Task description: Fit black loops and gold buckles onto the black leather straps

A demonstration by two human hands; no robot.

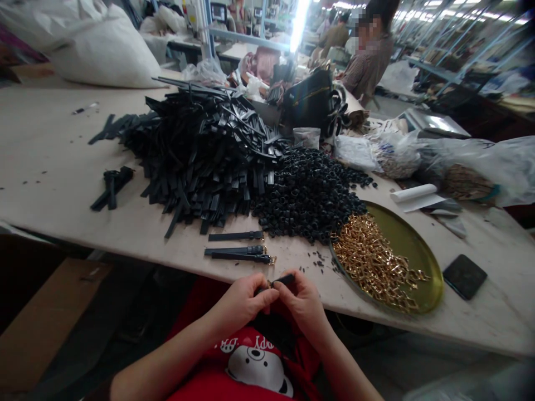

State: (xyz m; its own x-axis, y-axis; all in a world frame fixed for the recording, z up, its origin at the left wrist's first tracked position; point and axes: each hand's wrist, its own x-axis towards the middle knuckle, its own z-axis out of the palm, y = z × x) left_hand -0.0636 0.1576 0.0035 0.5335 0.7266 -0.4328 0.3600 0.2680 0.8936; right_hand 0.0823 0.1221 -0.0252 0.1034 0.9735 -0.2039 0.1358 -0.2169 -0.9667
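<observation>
Just in front of the table's near edge, my left hand (246,298) and my right hand (300,298) meet, fingers pinched. Between them is a black strap (286,279), with a small bit of gold at the left fingertips; the fingers hide most of it. On the table beyond my hands lie several black buckle straps (240,254) with gold buckles at their right ends. Behind them is a big heap of loose black straps (200,150). Small black loops (305,192) are piled to its right. A round tray (434,289) carries many gold buckles (371,262).
A black phone (465,275) lies right of the tray. A rolled white paper (413,193) and plastic bags (393,156) are behind it. Crossed black straps (111,187) lie at left. A white sack (104,50) rests at the back left; a person (370,61) is beyond the table.
</observation>
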